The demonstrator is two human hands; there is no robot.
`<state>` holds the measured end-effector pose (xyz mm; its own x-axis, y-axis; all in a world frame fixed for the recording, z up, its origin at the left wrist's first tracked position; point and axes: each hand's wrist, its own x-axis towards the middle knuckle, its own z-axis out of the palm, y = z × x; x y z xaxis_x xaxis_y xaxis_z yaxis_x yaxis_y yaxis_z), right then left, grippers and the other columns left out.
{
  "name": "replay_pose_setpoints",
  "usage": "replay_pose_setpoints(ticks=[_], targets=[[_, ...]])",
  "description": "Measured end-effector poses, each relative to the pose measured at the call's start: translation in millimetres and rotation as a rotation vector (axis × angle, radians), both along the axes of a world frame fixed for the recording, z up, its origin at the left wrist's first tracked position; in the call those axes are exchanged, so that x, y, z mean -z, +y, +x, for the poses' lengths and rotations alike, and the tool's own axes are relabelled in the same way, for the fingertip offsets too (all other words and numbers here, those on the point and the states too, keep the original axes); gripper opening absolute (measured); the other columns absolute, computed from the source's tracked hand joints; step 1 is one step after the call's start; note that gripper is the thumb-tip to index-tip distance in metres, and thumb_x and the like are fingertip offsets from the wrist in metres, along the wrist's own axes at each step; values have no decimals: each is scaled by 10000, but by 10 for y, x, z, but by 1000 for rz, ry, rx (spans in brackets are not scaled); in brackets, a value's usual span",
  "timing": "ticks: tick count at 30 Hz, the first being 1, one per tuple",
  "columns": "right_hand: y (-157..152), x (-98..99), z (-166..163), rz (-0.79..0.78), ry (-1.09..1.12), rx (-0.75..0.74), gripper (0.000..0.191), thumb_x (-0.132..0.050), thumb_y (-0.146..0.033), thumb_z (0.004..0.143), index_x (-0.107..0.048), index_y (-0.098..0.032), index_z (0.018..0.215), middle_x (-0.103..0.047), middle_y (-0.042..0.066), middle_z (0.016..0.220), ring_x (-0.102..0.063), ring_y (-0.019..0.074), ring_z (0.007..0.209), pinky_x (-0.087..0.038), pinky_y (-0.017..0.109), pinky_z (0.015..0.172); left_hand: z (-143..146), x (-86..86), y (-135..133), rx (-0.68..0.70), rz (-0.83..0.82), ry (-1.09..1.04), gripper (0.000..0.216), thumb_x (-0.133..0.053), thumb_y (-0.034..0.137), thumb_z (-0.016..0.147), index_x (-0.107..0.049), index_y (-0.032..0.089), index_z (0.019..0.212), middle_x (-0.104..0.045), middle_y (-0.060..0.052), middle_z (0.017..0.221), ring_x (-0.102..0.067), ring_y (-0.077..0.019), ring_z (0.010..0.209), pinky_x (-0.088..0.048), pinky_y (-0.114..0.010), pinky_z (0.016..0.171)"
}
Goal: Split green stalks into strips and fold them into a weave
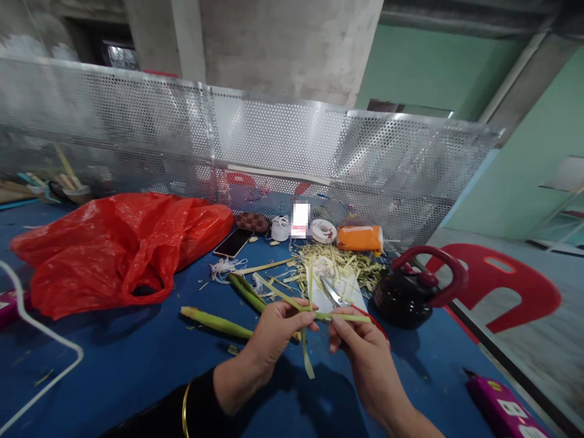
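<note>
We see the left hand [279,331] pinching the strips [323,316] at their crossing, thumb against fingers, and the right hand [367,347] clamped on the sideways end, both above the table [150,383]. If the left thumb eases, we judge the crossing could slip apart; we cannot tell whether it is knotted. Too hard a pull from the right could split a thin strip. The scissors [334,294] lie just beyond, where a careless reach could snag.
</note>
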<state>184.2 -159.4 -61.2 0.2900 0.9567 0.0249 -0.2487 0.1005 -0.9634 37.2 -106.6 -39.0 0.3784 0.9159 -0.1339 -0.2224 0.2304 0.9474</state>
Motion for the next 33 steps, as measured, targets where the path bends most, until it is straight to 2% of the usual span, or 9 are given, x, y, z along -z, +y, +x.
replay_pose_setpoints(ticks=[5, 11, 19, 22, 27, 29, 33], targets=[[-3, 1, -19, -12, 79, 10, 269, -794, -383, 673, -683, -178, 807, -619, -22, 618, -552, 102, 530, -441, 229, 567, 17, 28, 1, 4, -10, -8, 344, -809, 271, 523, -705, 122, 816, -673, 4, 669, -560, -107, 597, -419, -235, 652], [-7, -6, -36, -18, 149, -3, 232, -812, -344, 647, -686, -170, 736, -605, -21, 579, -544, 98, 518, -433, 215, 538, 41, 70, -15, 9, 82, 29, 277, -774, 310, 584, -714, 113, 769, -653, -6, 686, -530, -101, 569, -403, -234, 601], [4, 5, -21, -3, 159, 58, 227, -825, -328, 618, -690, -160, 691, -601, -16, 576, -517, 86, 492, -413, 205, 498, 25, 88, 23, 4, 129, 115, 209, -723, 331, 642, -642, 138, 649, -609, 7, 514, -518, -117, 533, -390, -241, 588], [19, 8, -11, -9, 146, 59, 237, -821, -338, 620, -681, -159, 687, -598, -17, 574, -517, 91, 497, -418, 214, 510, 4, 59, 22, 14, 98, 102, 235, -732, 341, 652, -667, 131, 736, -650, -9, 545, -563, -126, 595, -414, -235, 638], [30, 17, 20, -11, 82, 74, 238, -797, -354, 656, -660, -163, 691, -590, -21, 563, -526, 99, 513, -418, 223, 536, 11, 57, 5, 87, -72, 6, 449, -741, 427, 661, -654, 111, 967, -725, -60, 701, -626, -127, 597, -463, -246, 659], [29, 19, 29, -16, 61, 65, 239, -791, -360, 662, -656, -164, 688, -585, -22, 553, -524, 103, 507, -415, 227, 530, 22, 62, 4, 85, -107, -6, 473, -757, 438, 640, -634, 112, 961, -733, -77, 743, -636, -130, 572, -477, -250, 633], [26, 24, 32, -22, 21, 54, 230, -774, -362, 682, -654, -166, 692, -584, -22, 547, -522, 106, 499, -413, 230, 521, 32, 59, 11, 72, -69, -2, 423, -767, 424, 636, -606, 121, 884, -717, -62, 690, -622, -118, 535, -474, -226, 584]])
